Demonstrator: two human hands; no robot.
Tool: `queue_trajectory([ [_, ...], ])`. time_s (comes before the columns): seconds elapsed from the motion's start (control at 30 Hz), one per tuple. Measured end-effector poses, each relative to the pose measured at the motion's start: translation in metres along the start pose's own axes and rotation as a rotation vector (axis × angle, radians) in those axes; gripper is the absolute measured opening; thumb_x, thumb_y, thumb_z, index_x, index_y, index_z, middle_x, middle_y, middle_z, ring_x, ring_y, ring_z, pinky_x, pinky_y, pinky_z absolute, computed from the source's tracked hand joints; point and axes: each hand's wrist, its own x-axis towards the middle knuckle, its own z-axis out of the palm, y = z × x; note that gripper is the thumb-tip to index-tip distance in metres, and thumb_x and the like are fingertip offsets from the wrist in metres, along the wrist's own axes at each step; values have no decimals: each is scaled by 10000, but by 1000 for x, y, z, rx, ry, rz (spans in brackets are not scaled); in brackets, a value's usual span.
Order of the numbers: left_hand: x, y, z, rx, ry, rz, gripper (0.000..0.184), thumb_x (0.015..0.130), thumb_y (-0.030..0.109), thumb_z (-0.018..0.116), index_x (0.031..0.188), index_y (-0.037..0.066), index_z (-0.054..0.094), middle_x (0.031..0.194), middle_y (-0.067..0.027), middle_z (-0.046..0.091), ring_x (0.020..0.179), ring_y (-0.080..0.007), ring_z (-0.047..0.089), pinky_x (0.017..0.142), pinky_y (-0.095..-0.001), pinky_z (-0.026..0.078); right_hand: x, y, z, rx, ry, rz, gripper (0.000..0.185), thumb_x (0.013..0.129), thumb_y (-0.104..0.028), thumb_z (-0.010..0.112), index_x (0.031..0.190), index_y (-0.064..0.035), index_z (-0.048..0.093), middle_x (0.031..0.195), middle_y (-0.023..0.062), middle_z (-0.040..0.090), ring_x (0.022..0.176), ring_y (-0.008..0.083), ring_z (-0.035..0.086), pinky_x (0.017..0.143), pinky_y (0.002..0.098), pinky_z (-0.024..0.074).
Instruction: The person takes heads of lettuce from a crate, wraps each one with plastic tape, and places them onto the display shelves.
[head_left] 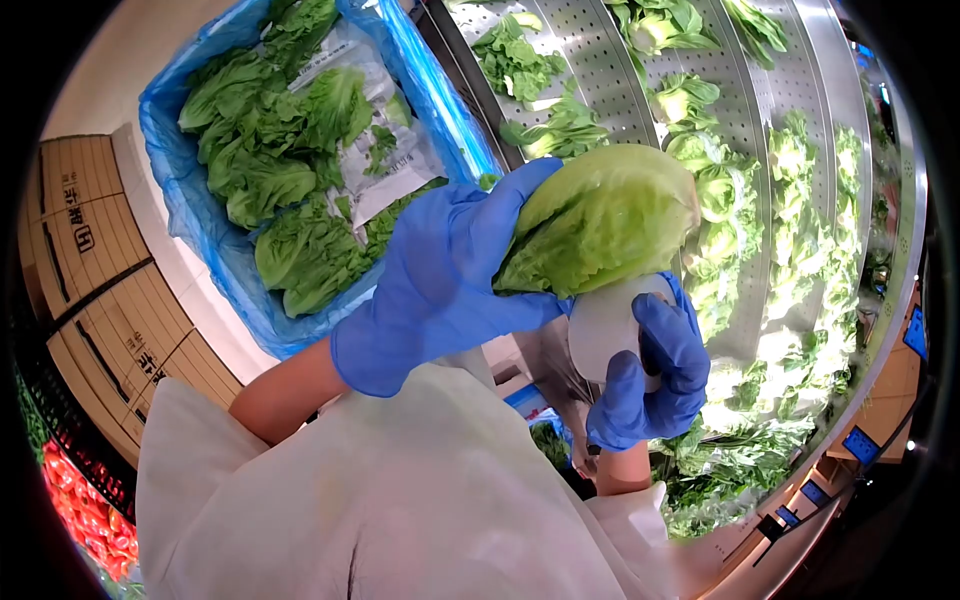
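My left hand [440, 265], in a blue glove, is closed around a head of lettuce [610, 215] with pale green leaves. Its cut stem end points to the right. Just below it, my right hand [655, 370], gloved too, grips a white roll [603, 325] between thumb and curled fingers. The roll sits close under the lettuce; whether they touch I cannot tell. What material is wound on it does not show clearly.
A crate lined with blue plastic [195, 235] at the upper left holds leafy lettuce [265, 180] and a printed white sheet [390, 165]. Perforated metal shelves [600, 85] with rows of greens [720, 200] run along the right. Cardboard boxes [110, 290] and red produce [85, 505] are at the left.
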Motion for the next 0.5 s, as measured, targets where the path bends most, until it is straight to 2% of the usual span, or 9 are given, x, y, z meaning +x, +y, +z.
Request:
queue_trajectory([
  [0.07,-2,-2,4,133,132,138,879,499,281,831,1224,-8,426,1023,-124,586,863,-289,578,771,-378,457,0,2,1,-17,-8,-13,377,620,-84,663,979,10,602,576,43,442,525,201,465,815,497,455],
  [0.1,-2,-1,3,132,133,139,879,499,281,831,1224,-8,426,1023,-124,586,863,-289,578,771,-378,457,0,2,1,-22,-11,-15,379,618,-85,664,980,6,603,571,42,437,522,199,463,813,496,456],
  [0.2,-3,0,1,141,98,121,882,502,277,834,1227,-9,422,1045,-125,576,868,-295,578,769,-383,462,0,1,2,-38,-24,-18,392,609,-91,669,986,-6,605,566,39,436,513,197,457,809,497,460],
  [0.3,-2,1,4,46,142,64,843,510,253,833,1210,-8,442,1023,-129,594,859,-287,597,746,-374,478,5,0,1,-47,-54,-40,391,601,-106,684,973,-11,606,575,46,463,520,210,475,808,498,459],
  [0.33,1,2,3,-73,109,11,821,513,245,831,1199,-4,454,1008,-131,605,856,-282,608,738,-365,485,6,0,0,-49,-63,-47,390,599,-110,688,968,-12,607,578,48,472,523,214,482,808,498,459],
  [0.37,3,2,2,-191,76,-41,799,517,236,830,1189,0,467,992,-134,616,853,-276,619,729,-357,493,7,0,-2,-2,-76,-44,412,615,-123,698,997,-12,588,591,54,490,549,224,503,809,498,458],
  [0.43,2,-1,1,-195,87,-46,774,524,227,826,1178,4,476,978,-138,622,853,-273,624,730,-351,497,7,1,0,47,-88,-42,436,631,-136,708,1025,-13,568,604,61,508,574,235,524,811,498,457],
  [0.5,1,-4,-1,-194,94,-51,749,532,219,822,1167,9,486,965,-142,628,854,-271,630,731,-345,500,5,0,5,144,-41,23,478,664,-147,715,1082,-16,524,682,90,550,676,271,567,801,477,466],
])
